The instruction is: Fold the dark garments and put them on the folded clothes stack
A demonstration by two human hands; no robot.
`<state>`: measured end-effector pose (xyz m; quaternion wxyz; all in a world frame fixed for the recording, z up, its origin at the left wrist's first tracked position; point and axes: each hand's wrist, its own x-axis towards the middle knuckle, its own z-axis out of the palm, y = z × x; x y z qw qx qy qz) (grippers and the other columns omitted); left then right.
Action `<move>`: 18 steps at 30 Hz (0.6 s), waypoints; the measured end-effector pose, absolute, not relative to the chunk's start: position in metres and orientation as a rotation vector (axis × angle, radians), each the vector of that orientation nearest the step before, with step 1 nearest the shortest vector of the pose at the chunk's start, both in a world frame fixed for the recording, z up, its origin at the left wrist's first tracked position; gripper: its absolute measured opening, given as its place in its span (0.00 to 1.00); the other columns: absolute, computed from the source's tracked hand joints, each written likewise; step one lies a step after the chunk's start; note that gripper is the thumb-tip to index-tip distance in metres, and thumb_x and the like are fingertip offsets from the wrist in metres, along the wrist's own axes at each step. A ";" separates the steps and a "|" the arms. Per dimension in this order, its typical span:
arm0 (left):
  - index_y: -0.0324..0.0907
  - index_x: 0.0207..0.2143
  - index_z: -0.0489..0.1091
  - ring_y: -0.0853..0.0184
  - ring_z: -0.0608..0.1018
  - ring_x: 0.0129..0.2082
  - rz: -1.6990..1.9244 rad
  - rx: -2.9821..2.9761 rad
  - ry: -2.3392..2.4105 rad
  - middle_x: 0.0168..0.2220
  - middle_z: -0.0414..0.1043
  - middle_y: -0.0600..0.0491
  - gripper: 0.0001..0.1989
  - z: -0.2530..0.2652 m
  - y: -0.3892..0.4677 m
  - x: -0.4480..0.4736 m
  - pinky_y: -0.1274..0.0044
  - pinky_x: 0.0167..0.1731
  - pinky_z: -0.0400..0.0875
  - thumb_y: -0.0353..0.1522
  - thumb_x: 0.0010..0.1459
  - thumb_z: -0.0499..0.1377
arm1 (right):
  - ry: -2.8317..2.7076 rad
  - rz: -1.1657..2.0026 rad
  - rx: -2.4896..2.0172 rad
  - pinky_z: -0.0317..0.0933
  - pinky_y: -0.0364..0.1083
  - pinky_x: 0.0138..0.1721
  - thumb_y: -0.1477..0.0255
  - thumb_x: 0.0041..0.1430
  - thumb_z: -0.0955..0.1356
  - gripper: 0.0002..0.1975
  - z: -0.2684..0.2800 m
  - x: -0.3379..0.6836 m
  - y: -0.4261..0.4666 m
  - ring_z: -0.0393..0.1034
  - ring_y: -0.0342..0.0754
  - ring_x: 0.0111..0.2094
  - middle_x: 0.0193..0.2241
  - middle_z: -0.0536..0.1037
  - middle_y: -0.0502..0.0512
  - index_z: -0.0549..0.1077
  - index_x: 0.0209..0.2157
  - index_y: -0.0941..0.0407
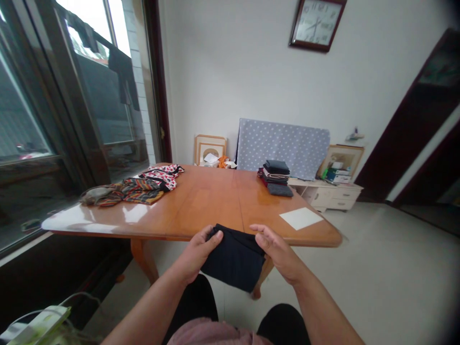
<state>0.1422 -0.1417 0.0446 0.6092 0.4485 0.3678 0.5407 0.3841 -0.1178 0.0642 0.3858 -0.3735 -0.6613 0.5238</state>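
White wall (223, 72), rising beyond the far side of the table. The table (204, 201), of glossy orange-brown wood with curved legs, stands before the seated person. A grey-blue cloth with white dots (282, 148) drapes over an upright object beyond the table's far edge. A low white cabinet with drawers (339, 197) stands beyond the table's right end. Two loosely laid garments occupy the table's left end: a multicoloured patterned garment in brown, orange and green (125, 191) and, touching it farther back, a white garment with red and black print (168, 172). A stack of folded dark fabrics (276, 172), blue-grey on top with maroon and grey layers, sits near the table's far edge, right of centre. A rectangular clock with a dark red-brown frame (318, 24) hangs on the wall, high above the table's right part. A folded navy-blue piece of cloth (233, 263) is held in front of the table's near edge, tilted. A white flat sheet (301, 218) lies toward the table's right end. The left hand (197, 251) pinches the cloth's upper left corner, thumb on the front face. The right hand (280, 251) is at the upper right corner, index finger extended; whether it grips cannot be told.
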 end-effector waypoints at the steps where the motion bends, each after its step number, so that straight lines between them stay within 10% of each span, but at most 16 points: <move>1: 0.41 0.44 0.73 0.62 0.79 0.39 1.270 1.003 0.841 0.41 0.78 0.48 0.20 0.046 -0.141 0.141 0.73 0.43 0.71 0.44 0.54 0.66 | -1.667 1.324 -0.944 0.58 0.56 0.57 0.48 0.61 0.65 0.29 0.065 0.386 -0.119 0.68 0.56 0.54 0.50 0.75 0.58 0.67 0.55 0.52; 12: 0.40 0.49 0.72 0.61 0.81 0.40 1.371 0.846 0.824 0.41 0.79 0.47 0.23 0.047 -0.137 0.135 0.72 0.44 0.74 0.42 0.54 0.67 | -1.643 1.211 -0.860 0.62 0.57 0.54 0.57 0.49 0.76 0.41 0.049 0.375 -0.126 0.70 0.57 0.52 0.58 0.69 0.61 0.60 0.62 0.49; 18: 0.41 0.46 0.71 0.62 0.81 0.39 1.368 0.839 0.825 0.41 0.79 0.48 0.21 0.048 -0.140 0.134 0.72 0.43 0.75 0.43 0.54 0.67 | -1.694 0.984 -0.862 0.62 0.54 0.53 0.57 0.57 0.71 0.18 0.053 0.364 -0.128 0.68 0.55 0.53 0.55 0.72 0.56 0.74 0.45 0.51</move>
